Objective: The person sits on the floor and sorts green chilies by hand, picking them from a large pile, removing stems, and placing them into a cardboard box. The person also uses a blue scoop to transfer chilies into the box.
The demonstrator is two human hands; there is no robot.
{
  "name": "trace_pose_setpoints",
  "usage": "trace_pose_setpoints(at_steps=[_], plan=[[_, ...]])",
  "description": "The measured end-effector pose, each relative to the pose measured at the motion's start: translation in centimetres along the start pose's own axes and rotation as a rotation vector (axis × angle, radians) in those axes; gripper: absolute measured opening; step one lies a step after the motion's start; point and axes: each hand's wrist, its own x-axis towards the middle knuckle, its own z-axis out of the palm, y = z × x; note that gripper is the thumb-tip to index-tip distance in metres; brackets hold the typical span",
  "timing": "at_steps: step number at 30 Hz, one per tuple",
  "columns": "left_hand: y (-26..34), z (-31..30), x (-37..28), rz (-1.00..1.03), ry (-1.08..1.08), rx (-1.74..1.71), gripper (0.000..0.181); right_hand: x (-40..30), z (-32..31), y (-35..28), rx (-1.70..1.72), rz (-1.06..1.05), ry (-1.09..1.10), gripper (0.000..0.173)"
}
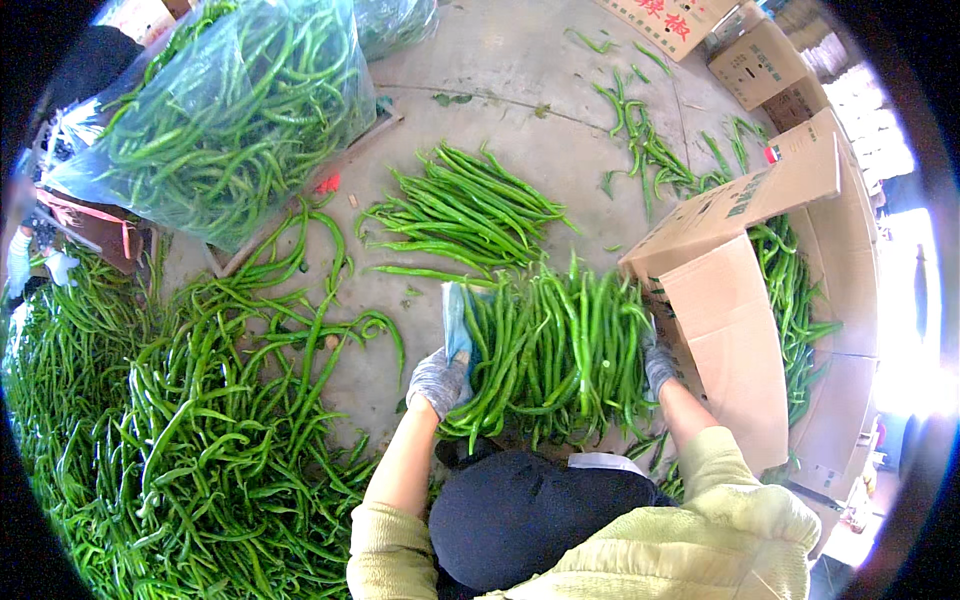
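My left hand (442, 375), in a grey knit glove, presses a light blue pad or cloth (456, 322) against the left side of a thick bundle of long green peppers (559, 352). On the bundle's right side is my right hand (658, 364), also gloved in grey, its fingers partly hidden by the peppers and the carton. Between them the two hands clasp the bundle in front of my knees. Just beyond it, a flatter pile of aligned green peppers (465, 210) lies on the concrete floor.
An open cardboard carton (727, 322) holding peppers stands at the right. Loose peppers (210, 450) heap up at the left. Behind them is a clear plastic bag (247, 112) full of peppers. Stray peppers (649, 142) and more cartons (757, 64) lie at the upper right. Another person's gloved hand (60, 266) shows at far left.
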Motion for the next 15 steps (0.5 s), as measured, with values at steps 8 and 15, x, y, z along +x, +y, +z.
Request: trace_pose_setpoints(at_steps=[8, 15], plan=[[-4.7, -6.5, -3.4, -0.031, 0.387, -0.112, 0.050, -0.4, 1.0, -8.7, 0.036, -0.175, -0.123, 0.046], [-3.5, -15.9, -10.8, 0.041, 0.442, -0.628, 0.022, -3.3, 2.3, -16.7, -0.149, -0.618, -0.193, 0.041]])
